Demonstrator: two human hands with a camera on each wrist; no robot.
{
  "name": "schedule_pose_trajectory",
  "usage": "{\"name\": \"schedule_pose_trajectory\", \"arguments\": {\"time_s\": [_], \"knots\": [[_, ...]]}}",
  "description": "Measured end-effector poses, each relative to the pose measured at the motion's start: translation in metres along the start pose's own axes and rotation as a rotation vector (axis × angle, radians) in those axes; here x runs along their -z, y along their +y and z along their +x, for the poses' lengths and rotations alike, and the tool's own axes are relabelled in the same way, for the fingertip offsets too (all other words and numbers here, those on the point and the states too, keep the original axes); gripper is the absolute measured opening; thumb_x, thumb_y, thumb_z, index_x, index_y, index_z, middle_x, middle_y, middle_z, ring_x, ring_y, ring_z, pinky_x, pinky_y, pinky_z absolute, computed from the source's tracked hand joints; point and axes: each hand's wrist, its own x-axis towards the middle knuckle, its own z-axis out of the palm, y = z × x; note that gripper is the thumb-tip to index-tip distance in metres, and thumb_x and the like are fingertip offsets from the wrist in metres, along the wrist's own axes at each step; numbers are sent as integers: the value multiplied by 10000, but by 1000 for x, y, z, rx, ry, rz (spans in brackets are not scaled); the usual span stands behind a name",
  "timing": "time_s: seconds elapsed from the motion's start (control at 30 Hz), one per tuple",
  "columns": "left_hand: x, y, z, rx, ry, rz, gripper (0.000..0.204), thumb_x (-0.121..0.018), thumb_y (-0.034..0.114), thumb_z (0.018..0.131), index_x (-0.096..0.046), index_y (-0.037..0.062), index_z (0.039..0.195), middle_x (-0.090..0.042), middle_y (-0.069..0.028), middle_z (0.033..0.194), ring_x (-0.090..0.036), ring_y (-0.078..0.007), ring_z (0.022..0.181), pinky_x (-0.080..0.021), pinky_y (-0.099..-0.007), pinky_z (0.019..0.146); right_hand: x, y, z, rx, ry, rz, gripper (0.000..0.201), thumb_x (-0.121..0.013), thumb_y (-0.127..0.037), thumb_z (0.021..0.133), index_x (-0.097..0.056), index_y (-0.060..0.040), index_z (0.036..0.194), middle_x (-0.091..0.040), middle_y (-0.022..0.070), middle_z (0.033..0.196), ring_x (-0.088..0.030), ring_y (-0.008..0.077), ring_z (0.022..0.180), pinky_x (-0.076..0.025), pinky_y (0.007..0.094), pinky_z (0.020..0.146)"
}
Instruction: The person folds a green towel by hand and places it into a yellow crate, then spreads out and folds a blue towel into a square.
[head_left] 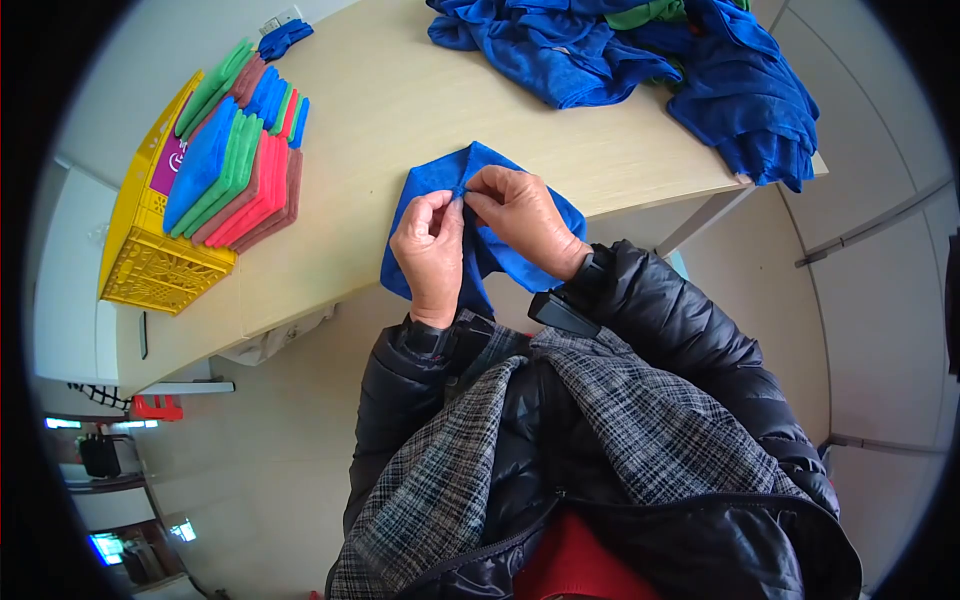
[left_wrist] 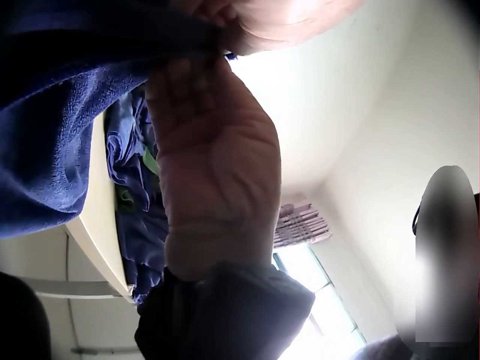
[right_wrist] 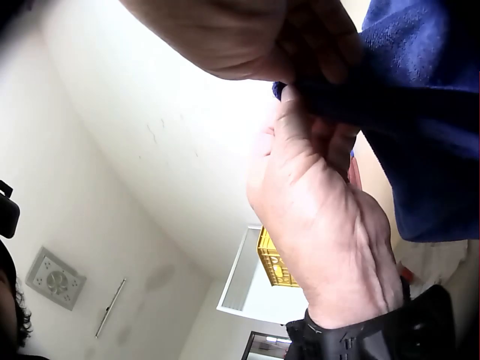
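Note:
A blue cloth (head_left: 432, 180) lies at the near edge of the pale wooden table (head_left: 400, 90), and part of it hangs over the edge. Both hands meet on a bunched part of its upper edge. My left hand (head_left: 453, 203) pinches it from the left, and my right hand (head_left: 476, 194) pinches it from the right, fingertips almost touching. In the left wrist view the blue cloth (left_wrist: 45, 150) fills the left side, with the right hand (left_wrist: 210, 187) beside it. In the right wrist view the left hand (right_wrist: 322, 217) grips the blue cloth (right_wrist: 427, 112) below the right hand (right_wrist: 225, 37).
A yellow crate (head_left: 150, 260) at the table's left holds a row of folded cloths (head_left: 235, 170) in blue, green, red and brown. A loose pile of blue cloths (head_left: 640, 60) with some green lies at the far right. The table's front edge runs just below the hands.

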Motion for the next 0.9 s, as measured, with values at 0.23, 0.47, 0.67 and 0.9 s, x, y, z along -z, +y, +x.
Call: {"name": "schedule_pose_trajectory", "arguments": {"time_s": [0.23, 0.47, 0.67, 0.9], "knots": [[-5, 12, -15, -285, -40, 287, 101, -672, -12, 911, -664, -23, 1011, -653, -136, 923, -655, -276, 774, -537, -310, 679, 10, -1, -5, -207, -112, 267, 193, -684, -155, 969, -642, 25, 1025, -681, 52, 889, -663, 114, 798, -567, 270, 744], [-10, 15, -17, -247, -150, 260, 125, -646, 0, 931, -679, -11, 1051, -644, -150, 969, -664, -295, 831, -539, -337, 682, 15, 29, -5, -368, -64, 568, 186, -687, -177, 968, -638, -4, 1014, -691, 65, 904, -699, 149, 813, -581, 287, 758], [-4, -11, 16, -130, -359, 181, 165, -665, 57, 929, -695, -9, 1077, -666, -132, 963, -665, -279, 816, -534, -332, 719, 16, 39, -4, -365, 28, 565, 115, -664, -111, 947, -630, -3, 966, -675, 53, 833, -691, 140, 732, -570, 268, 678], [-23, -101, 87, -298, -448, 805, 133, -711, 139, 834, -711, 44, 927, -690, -142, 920, -660, -345, 927, -526, -454, 833, 24, 27, -8, -340, -34, 440, 99, -642, -106, 954, -634, -23, 1006, -665, 30, 846, -689, 129, 741, -568, 265, 708]]}}
